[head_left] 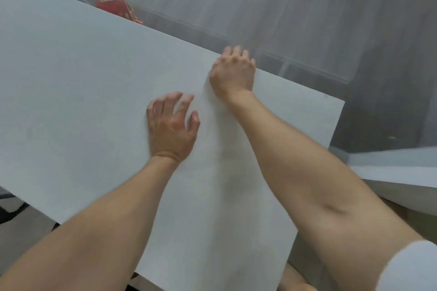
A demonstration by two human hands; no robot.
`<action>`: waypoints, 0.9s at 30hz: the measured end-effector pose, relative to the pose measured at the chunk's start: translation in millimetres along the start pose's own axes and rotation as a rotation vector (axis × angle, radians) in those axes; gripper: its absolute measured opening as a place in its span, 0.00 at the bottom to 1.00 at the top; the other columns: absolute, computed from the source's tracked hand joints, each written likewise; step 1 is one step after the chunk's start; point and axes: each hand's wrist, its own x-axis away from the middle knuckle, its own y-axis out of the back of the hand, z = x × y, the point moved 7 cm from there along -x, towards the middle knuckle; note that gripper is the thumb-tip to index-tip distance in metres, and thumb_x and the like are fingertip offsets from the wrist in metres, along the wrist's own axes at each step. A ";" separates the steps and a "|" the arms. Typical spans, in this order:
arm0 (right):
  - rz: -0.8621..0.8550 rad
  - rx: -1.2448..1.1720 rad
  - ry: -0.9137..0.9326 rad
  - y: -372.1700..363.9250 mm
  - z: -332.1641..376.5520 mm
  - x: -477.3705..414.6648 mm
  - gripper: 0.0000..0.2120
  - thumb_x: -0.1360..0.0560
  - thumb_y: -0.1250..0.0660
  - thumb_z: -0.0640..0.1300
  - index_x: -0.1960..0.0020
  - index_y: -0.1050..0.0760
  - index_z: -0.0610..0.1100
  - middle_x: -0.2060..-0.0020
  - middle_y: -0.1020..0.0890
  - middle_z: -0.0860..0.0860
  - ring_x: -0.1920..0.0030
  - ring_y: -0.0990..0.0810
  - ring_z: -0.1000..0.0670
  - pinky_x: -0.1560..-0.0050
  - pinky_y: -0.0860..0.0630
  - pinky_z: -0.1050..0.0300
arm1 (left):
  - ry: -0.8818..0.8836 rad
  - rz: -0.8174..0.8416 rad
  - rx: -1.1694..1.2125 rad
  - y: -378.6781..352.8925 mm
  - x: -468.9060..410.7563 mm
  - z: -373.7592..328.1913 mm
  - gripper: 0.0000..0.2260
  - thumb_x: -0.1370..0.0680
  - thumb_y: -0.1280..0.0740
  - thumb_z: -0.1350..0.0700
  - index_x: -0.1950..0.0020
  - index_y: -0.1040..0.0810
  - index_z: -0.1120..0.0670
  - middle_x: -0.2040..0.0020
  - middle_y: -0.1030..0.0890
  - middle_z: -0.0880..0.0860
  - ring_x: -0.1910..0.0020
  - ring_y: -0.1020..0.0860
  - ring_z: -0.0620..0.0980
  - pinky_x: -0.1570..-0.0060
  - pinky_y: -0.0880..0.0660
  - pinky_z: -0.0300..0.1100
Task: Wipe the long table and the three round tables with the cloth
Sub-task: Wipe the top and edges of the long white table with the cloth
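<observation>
Wiping appears under way on the long white desk (71, 78), with a red object (113, 6) beyond its far edge at 11 o'clock. The left grip (173, 125) lies spread and empty at centre. At 1 o'clock from it the right grip (233, 71) curls at the far edge. No cloth shows, and whether those fingers hold it cannot be told. The round tables, unseen, likely remain.

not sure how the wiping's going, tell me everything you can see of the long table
The long table has a plain, matte white top with straight edges and one square corner in view, and it runs slantwise across the picture. The left hand rests on it, fingers spread; the right hand sits curled at its far edge.
</observation>
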 end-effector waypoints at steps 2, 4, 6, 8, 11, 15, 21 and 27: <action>0.023 -0.008 0.038 -1.1 2.0 -1.7 0.18 0.15 0.46 0.48 0.32 0.25 0.41 0.37 0.20 0.42 0.37 0.22 0.39 0.41 0.28 0.44 | -0.039 -0.017 -0.028 0.3 4.2 -2.1 0.15 0.14 0.35 0.51 0.31 0.18 0.52 0.35 0.19 0.57 0.38 0.22 0.63 0.34 0.29 0.59; -0.038 -0.043 0.048 9.8 -45.1 19.1 0.17 0.15 0.45 0.49 0.36 0.23 0.42 0.40 0.19 0.42 0.39 0.22 0.39 0.44 0.28 0.45 | -0.085 -0.028 -0.063 3.9 5.4 -5.9 0.12 0.15 0.35 0.54 0.33 0.17 0.53 0.37 0.18 0.57 0.39 0.21 0.64 0.38 0.27 0.59; -0.156 -0.055 -0.028 25.6 -125.6 51.0 0.16 0.17 0.43 0.49 0.42 0.20 0.41 0.46 0.18 0.40 0.45 0.20 0.36 0.48 0.28 0.44 | -0.124 -0.052 -0.045 12.2 10.1 -32.7 0.12 0.15 0.35 0.57 0.34 0.18 0.54 0.36 0.18 0.57 0.39 0.20 0.64 0.38 0.26 0.59; -0.181 -0.020 -0.127 43.3 -197.4 81.0 0.17 0.17 0.43 0.49 0.46 0.20 0.40 0.50 0.18 0.39 0.48 0.20 0.35 0.51 0.27 0.43 | -0.156 -0.003 0.041 12.7 24.4 -80.3 0.14 0.16 0.34 0.56 0.32 0.18 0.56 0.34 0.19 0.58 0.36 0.21 0.65 0.35 0.26 0.60; -0.164 0.010 -0.202 50.1 -217.7 92.8 0.18 0.18 0.46 0.48 0.47 0.21 0.39 0.51 0.18 0.39 0.49 0.21 0.34 0.52 0.27 0.43 | -0.202 0.127 0.146 -0.6 51.4 -137.0 0.17 0.17 0.32 0.51 0.30 0.18 0.56 0.30 0.21 0.60 0.31 0.23 0.65 0.29 0.29 0.63; -0.114 0.081 -0.224 35.2 -157.6 67.8 0.19 0.21 0.50 0.46 0.44 0.22 0.40 0.49 0.18 0.40 0.49 0.21 0.37 0.51 0.29 0.44 | -0.175 0.140 0.141 -8.9 48.8 -133.6 0.18 0.18 0.31 0.49 0.30 0.17 0.54 0.29 0.21 0.59 0.29 0.24 0.64 0.26 0.32 0.61; -0.148 0.019 -0.007 26.5 -115.0 46.6 0.14 0.17 0.41 0.47 0.44 0.20 0.41 0.50 0.18 0.42 0.51 0.19 0.39 0.52 0.28 0.45 | -0.159 0.166 0.129 -10.2 48.6 -135.6 0.19 0.18 0.31 0.48 0.29 0.18 0.52 0.28 0.22 0.58 0.28 0.25 0.64 0.26 0.33 0.61; -0.292 -0.088 -0.083 53.6 -230.6 104.0 0.13 0.13 0.40 0.48 0.44 0.20 0.43 0.53 0.18 0.46 0.51 0.21 0.41 0.46 0.27 0.44 | -0.140 0.192 0.143 -11.1 49.7 -135.1 0.19 0.20 0.31 0.48 0.30 0.18 0.53 0.28 0.23 0.58 0.28 0.26 0.64 0.26 0.33 0.61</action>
